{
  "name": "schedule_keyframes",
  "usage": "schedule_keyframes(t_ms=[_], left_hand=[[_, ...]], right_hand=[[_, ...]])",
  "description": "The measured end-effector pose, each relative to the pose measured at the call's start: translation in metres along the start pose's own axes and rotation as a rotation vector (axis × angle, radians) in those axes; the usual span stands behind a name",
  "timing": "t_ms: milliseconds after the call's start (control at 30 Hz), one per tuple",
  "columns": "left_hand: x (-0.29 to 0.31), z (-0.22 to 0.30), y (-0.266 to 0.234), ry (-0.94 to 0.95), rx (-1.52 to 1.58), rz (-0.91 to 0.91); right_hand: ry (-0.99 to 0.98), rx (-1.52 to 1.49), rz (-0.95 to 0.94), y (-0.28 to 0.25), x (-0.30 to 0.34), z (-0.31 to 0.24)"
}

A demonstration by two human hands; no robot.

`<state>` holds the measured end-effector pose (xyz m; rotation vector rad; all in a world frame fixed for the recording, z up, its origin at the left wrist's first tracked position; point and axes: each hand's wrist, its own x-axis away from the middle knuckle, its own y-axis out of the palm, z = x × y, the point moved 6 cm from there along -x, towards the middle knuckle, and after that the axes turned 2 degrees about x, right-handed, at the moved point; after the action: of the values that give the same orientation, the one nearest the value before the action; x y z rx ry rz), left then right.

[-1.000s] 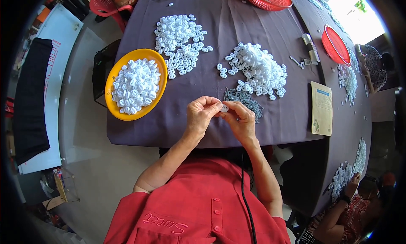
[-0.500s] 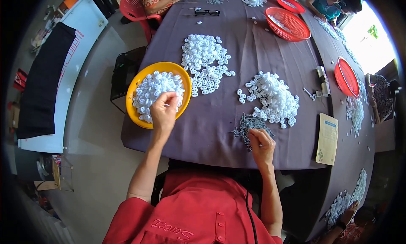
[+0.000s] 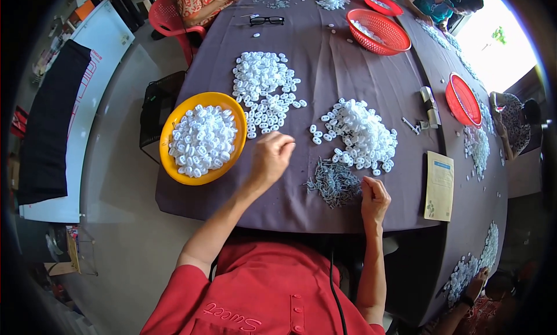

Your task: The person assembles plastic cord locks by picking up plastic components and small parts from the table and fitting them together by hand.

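My left hand (image 3: 271, 159) is above the bare cloth between the yellow bowl and the grey pile, its fingers drawn together. Any item in that pinch is hidden. My right hand (image 3: 376, 201) is closed at the right edge of a pile of small grey screw-like pieces (image 3: 333, 183); I cannot make out what its fingertips hold. Small white oval pieces with two holes fill the yellow bowl (image 3: 239, 121) at left. More of these lie in a heap of white ovals (image 3: 364, 132) just beyond the grey pieces and in a looser spread (image 3: 264, 82) farther back.
A dark cloth covers the table (image 3: 278, 201). Right of me lie a tan packet (image 3: 439, 187) and a red basket (image 3: 464, 100). Farther off are a larger red basket (image 3: 400, 40) and eyeglasses (image 3: 267, 21). Other people work around the table, one hand (image 3: 478, 283) at lower right.
My left hand has moved right, from over the yellow bowl to the open cloth. My right hand has shifted slightly right, off the grey pile. The whole view has shifted a little.
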<state>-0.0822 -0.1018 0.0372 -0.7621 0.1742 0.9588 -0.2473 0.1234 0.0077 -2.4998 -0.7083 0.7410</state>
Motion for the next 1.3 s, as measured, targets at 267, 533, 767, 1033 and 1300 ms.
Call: schedule_keyframes(t_ms=[267, 533, 767, 1033, 1300], left_hand=[[-0.024, 0.017, 0.087, 0.12, -0.115, 0.042], [-0.028, 0.006, 0.1, 0.167, -0.197, 0.005], [-0.041, -0.03, 0.058, 0.221, -0.257, -0.027], [-0.057, -0.01, 0.069, 0.341, -0.265, -0.012], [-0.079, -0.007, 0.135, 0.355, -0.008, -0.11]], right_hand=[[-0.022, 0.044, 0.027, -0.001, 0.0, 0.007], [0.023, 0.005, 0.018, -0.004, -0.002, 0.007], [-0.035, -0.008, 0.04, -0.005, -0.005, 0.006], [-0.012, -0.013, 0.046, -0.003, -0.006, 0.006], [0.032, -0.032, 0.039, -0.004, -0.006, 0.006]])
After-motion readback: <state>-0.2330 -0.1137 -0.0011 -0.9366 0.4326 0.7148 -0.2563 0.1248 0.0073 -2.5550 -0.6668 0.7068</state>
